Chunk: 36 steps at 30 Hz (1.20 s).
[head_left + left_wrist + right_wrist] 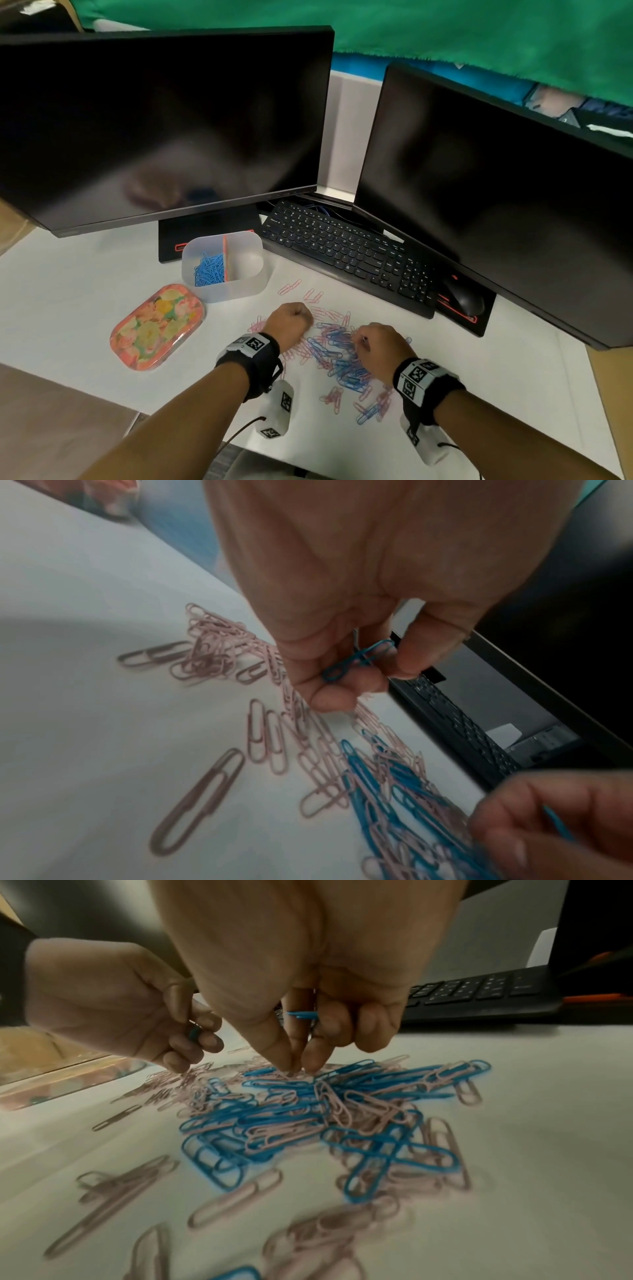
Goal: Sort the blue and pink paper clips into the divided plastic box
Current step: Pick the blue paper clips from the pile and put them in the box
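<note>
A heap of mixed blue and pink paper clips lies on the white desk in front of me. The divided plastic box stands behind and to the left; its left half holds blue clips, its right half looks bare. My left hand is curled over the heap's left edge and holds blue clips in its fingers. My right hand keeps a blue clip tucked under curled fingers, while its thumb and forefinger tips touch blue clips on the pile.
A floral lid lies left of the box. A black keyboard and mouse sit behind the clips, under two dark monitors. Loose pink clips are scattered toward the box and near the desk's front edge.
</note>
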Each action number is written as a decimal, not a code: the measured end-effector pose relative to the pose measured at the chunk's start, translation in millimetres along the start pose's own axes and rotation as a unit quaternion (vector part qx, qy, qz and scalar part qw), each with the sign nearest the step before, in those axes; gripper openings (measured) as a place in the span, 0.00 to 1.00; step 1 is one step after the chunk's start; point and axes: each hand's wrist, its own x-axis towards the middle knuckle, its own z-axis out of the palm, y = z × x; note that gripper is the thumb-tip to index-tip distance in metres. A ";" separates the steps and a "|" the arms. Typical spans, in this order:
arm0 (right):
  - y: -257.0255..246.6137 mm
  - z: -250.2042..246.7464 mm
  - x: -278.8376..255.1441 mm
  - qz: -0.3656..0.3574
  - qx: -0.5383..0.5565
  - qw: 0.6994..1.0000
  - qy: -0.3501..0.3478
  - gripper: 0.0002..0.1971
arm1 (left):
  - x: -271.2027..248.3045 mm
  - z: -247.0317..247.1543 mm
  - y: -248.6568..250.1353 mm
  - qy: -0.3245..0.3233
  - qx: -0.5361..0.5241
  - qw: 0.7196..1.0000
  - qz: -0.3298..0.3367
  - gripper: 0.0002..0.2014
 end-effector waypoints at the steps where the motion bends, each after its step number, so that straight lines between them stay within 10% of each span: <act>1: -1.5 -0.7 3.3 -0.001 -0.004 1.000 0.005 0.07 | 0.5 2.3 1.3 0.008 0.031 0.999 0.013 0.07; 11: -14.3 8.7 20.3 -0.061 -0.044 0.997 -0.017 0.09 | 8.6 17.4 7.7 -0.005 0.423 0.896 0.137 0.12; 36: 12.5 -12.7 25.1 0.111 0.306 0.943 -0.068 0.03 | 14.9 10.1 9.2 -0.025 0.402 0.910 0.104 0.05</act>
